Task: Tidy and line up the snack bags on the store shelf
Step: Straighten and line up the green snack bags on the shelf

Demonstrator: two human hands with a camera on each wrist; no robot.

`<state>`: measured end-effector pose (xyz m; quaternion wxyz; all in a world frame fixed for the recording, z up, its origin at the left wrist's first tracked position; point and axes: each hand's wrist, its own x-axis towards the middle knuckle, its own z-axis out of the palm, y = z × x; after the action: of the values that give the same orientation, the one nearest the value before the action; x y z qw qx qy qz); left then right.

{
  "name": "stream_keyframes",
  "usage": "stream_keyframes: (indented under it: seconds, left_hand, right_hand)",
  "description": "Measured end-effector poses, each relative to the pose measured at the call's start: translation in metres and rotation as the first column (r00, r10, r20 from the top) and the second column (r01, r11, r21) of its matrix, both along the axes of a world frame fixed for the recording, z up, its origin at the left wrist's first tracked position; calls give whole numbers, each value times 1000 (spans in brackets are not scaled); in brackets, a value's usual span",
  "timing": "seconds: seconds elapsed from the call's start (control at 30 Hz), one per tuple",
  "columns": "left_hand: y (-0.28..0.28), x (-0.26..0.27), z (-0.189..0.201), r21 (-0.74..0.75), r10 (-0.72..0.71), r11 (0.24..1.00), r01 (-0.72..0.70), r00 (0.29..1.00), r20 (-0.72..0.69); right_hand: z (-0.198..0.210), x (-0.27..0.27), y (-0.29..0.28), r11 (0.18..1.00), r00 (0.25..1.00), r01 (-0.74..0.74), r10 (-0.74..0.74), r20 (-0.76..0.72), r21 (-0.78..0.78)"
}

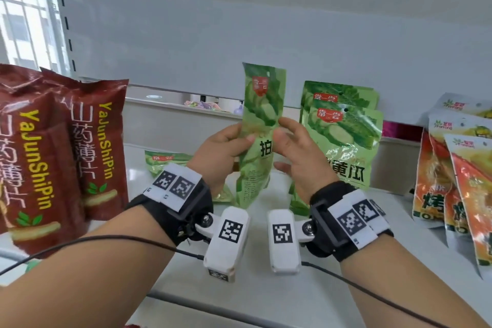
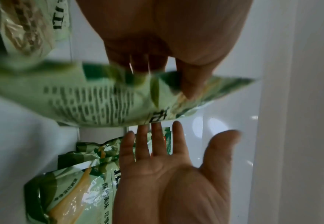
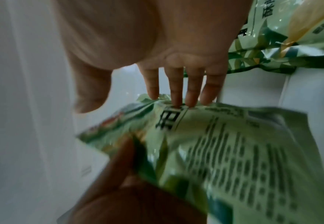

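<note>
My left hand [image 1: 226,149] holds a green cucumber snack bag [image 1: 262,114] upright above the white shelf [image 1: 266,290], thumb on its front, fingers behind. My right hand [image 1: 298,149] is beside the bag's right edge, its straight fingers touching that edge. In the left wrist view the left hand [image 2: 167,37] pinches the bag [image 2: 92,100] while the right hand [image 2: 176,174] shows an open palm. The right wrist view shows the right hand [image 3: 157,45] with fingertips against the bag [image 3: 224,151], which the left hand [image 3: 119,189] grips from below.
Two matching green bags [image 1: 343,136] stand upright at the back right of centre, and another green bag [image 1: 165,161] lies flat behind my left hand. Dark red bags [image 1: 53,146] stand on the left. Orange bags [image 1: 458,181] lean on the right.
</note>
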<state>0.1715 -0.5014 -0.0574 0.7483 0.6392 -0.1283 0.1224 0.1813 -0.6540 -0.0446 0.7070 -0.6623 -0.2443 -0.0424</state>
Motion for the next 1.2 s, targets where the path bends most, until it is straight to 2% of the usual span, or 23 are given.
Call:
stream_keyframes:
  seconds: [0.03, 0.1, 0.17, 0.23, 0.3, 0.37, 0.5, 0.57, 0.67, 0.8, 1.0, 1.1, 1.2]
  left_hand:
    - [-3, -1, 1, 40, -44, 998, 44, 999, 11]
    - [-6, -2, 2, 105, -81, 991, 78, 996, 23]
    - [-6, 0, 1, 119, -71, 991, 66, 997, 38]
    - [-6, 7, -1, 87, 17, 996, -20, 999, 34]
    - [-4, 16, -5, 102, 151, 983, -153, 988, 29]
    - [0, 24, -12, 166, 227, 960, -226, 974, 15]
    - [2, 33, -25, 181, 149, 974, -135, 986, -68]
    - [2, 35, -28, 179, 180, 970, -164, 981, -75]
    - [5, 37, -32, 111, 203, 975, -193, 975, -93]
    - [11, 41, -30, 107, 295, 953, -283, 948, -122]
    - [15, 43, -20, 240, 450, 881, -408, 880, -154]
    - [16, 45, -19, 351, 565, 799, -488, 809, -164]
    - [10, 40, -13, 448, 674, 677, -583, 737, -60]
  right_hand:
    - [-1, 0, 2, 999, 999, -42, 42, 0, -4]
    - [-2, -1, 4, 1000, 1000, -25, 25, 6, 13]
    - [-2, 1, 4, 992, 992, 123, -123, 11, 17]
    - [-3, 9, -1, 970, 971, 240, -239, -20, 38]
    - [-5, 16, -8, 960, 963, 267, -264, -46, 87]
    - [-7, 18, -14, 953, 959, 281, -274, -71, 118]
    - [-11, 16, -15, 961, 971, 205, -176, -160, 184]
    - [-12, 15, -15, 955, 972, 190, -152, -178, 227]
    - [-18, 20, -25, 950, 970, 221, -192, -146, 221]
    - [-25, 27, -40, 935, 947, 317, -304, -100, 158]
    - [-27, 33, -46, 907, 920, 392, -381, -95, 156]
    - [-26, 33, -56, 875, 888, 460, -455, -68, 148]
    - [-24, 34, -71, 796, 804, 590, -594, -10, 133]
